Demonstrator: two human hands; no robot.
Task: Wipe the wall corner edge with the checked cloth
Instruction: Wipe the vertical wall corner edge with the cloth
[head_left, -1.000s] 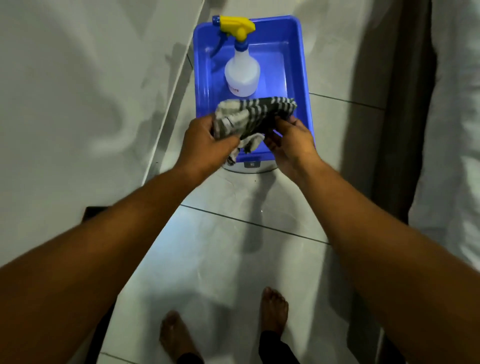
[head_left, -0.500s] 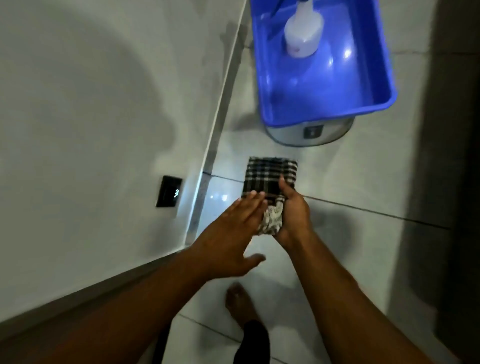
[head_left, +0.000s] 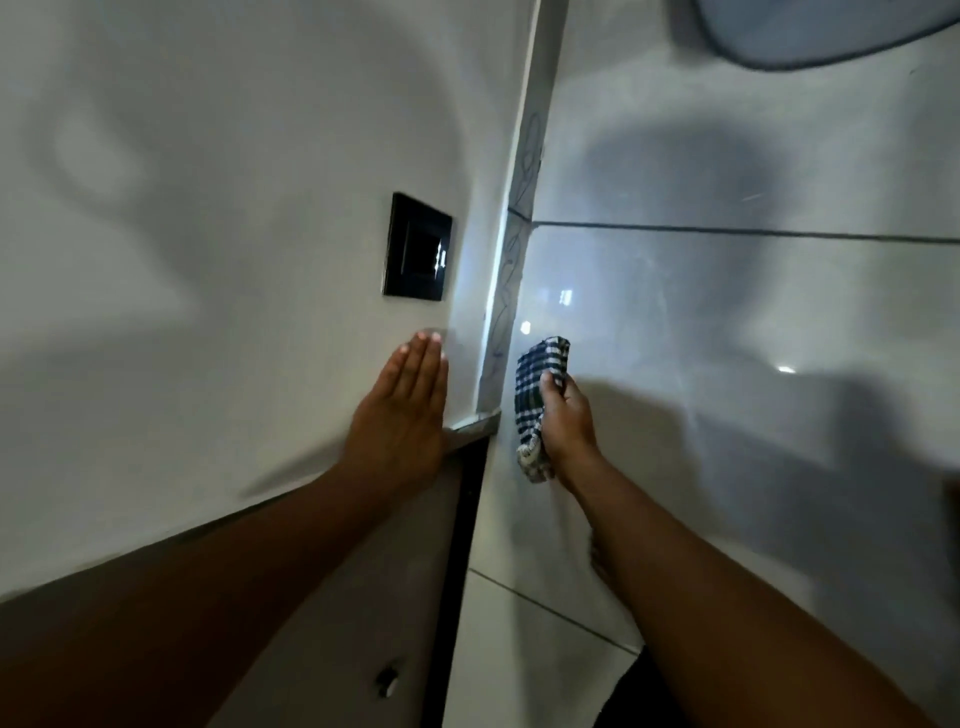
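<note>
Grip: right hand (head_left: 567, 415) is closed round the folded checked cloth (head_left: 537, 402), thumb across the front, with a loose end hanging out below the fist.
Left hand: left hand (head_left: 402, 415) lies flat and empty, fingers together, palm toward the white wall (head_left: 208, 156); it looks pressed there as a brace, though contact itself is hard to confirm.
Cloth position: just beside the wall corner edge (head_left: 506, 291), a little to its right, not yet clearly touching it.
Corner: the strip runs from the top of the picture down between the hands, ending near a ledge (head_left: 470, 423) just beside the left hand.
Nearby: a black switch plate (head_left: 417, 248) sits on the wall above the left fingertips; glossy floor tiles (head_left: 727, 312) spread to the right; a blue tub (head_left: 821, 31) shows blurred at the top.
Risk, missed line: the cloth is bunched narrow, so I'd judge a stroke could ride on the tile side and skip the actual edge.
Risk, loose tail: the dangling end may drag or slip free if the hold loosens mid-stroke.
Risk, switch: if the cloth is damp, and I cannot tell, a wide sweep leftward could wet the plate.
Risk, footing: leaning on a smooth wall over shiny tiles, the bracing palm could slide.
</note>
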